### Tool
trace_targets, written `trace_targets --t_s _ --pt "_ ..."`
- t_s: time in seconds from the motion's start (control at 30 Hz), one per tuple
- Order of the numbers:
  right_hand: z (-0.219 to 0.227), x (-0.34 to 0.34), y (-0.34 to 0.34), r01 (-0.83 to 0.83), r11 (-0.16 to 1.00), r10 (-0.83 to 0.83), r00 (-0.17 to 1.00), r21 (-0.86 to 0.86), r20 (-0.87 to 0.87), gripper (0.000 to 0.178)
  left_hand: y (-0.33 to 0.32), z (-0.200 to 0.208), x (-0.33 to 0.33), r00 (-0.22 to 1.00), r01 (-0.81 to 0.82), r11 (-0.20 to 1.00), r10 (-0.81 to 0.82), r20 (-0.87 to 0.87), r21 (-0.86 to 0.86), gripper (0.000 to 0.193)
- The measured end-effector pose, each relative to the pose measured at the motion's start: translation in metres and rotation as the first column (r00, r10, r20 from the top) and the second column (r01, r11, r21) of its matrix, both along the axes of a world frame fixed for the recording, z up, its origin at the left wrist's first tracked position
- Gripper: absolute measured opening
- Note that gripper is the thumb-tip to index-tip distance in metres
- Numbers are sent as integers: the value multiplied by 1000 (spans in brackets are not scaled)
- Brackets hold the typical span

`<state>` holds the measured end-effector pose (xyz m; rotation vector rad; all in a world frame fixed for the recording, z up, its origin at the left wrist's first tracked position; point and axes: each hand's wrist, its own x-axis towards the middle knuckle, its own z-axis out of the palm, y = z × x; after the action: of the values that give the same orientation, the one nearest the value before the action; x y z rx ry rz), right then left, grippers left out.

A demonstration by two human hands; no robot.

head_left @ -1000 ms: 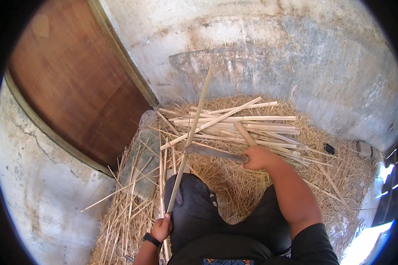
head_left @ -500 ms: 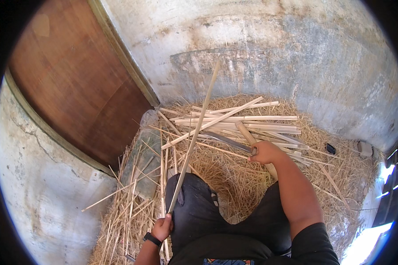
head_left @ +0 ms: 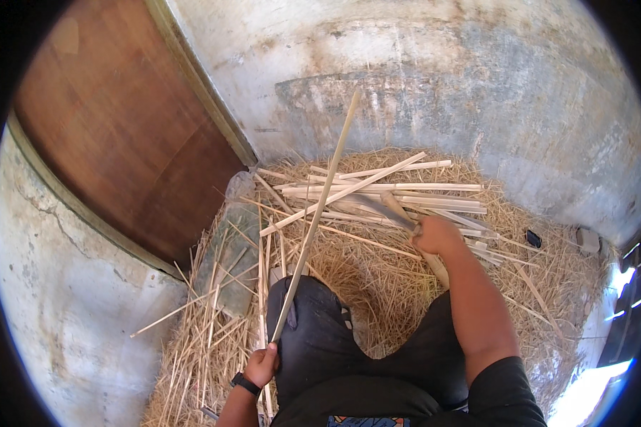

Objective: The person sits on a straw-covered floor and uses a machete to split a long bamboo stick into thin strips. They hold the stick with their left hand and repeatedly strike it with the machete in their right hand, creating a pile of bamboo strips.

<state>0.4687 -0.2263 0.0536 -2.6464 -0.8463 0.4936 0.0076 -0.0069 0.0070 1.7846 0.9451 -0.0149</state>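
My left hand (head_left: 262, 364), low beside my left thigh, is closed around the bottom end of a long bamboo strip (head_left: 325, 192). The strip slants up and away across my knee, its far end in front of the wall. My right hand (head_left: 438, 235) grips a machete by its handle, which the fingers hide. Its dark, curved blade (head_left: 389, 213) points left over a pile of pale bamboo strips (head_left: 449, 188). A thicker bamboo piece (head_left: 434, 265) lies slanted under the knife and right hand, between my knees and the pile.
Straw (head_left: 377, 299) covers the floor around my legs. Thin split strips (head_left: 214, 334) are scattered at the left, by a greenish sheet (head_left: 228, 285). A brown door (head_left: 121, 142) stands left, a stained wall (head_left: 434, 92) ahead. A small black object (head_left: 533, 238) lies right.
My right hand has moved slightly right and away from me, and the machete blade has swung with it, now blurred. The left hand stays put; the strip's far end has shifted a little right.
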Motion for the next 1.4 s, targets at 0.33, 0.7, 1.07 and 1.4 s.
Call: trace_targets --t_s 0.33,0.7,1.07,1.4 --pt "18 -4 -12 -17 944 -9 997 330 77 34 2 7 -2 993 45 998 -49 -110 -36 68" --pt "14 -41 15 -397 907 385 917 140 102 28 -3 1 -1 999 26 998 -24 -42 54 65" --pt "11 -45 14 -458 882 442 885 108 145 28 2 -2 1 998 19 1000 -18 -60 19 68" --pt "-4 -16 8 -281 947 271 959 155 81 26 4 1 3 997 38 999 -37 -74 17 68"
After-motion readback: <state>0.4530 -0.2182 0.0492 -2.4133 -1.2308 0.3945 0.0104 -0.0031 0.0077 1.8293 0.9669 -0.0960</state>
